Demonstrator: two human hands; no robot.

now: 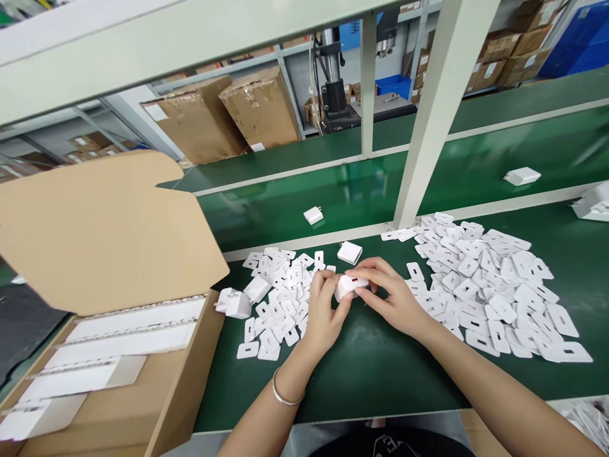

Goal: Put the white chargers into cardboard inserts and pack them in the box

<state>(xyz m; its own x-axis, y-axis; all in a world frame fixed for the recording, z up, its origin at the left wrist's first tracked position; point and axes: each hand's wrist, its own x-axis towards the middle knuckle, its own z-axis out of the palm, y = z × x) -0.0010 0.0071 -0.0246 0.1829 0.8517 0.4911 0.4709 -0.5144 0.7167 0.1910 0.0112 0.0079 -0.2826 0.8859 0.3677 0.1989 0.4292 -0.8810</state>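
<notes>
A white USB charger (343, 287) is held over the green table, its port end with a reddish slot facing up and to the right. My left hand (325, 304) closes round its left side. The fingertips of my right hand (387, 292) pinch its right end; whether a loose plate lies under them I cannot tell. Just behind my hands lies another white charger (350, 252). To the left is a pile of small white slotted plates (285, 298), with chargers (236, 304) beside it. A bigger heap of white slotted plates (490, 289) spreads to the right.
An open cardboard box (188, 374) with white cardboard dividers stands at the left, its lid raised. Beyond the table edge runs a green belt (266, 216) carrying a charger (314, 216) and another (522, 176). A pale metal post (440, 108) rises behind the right heap.
</notes>
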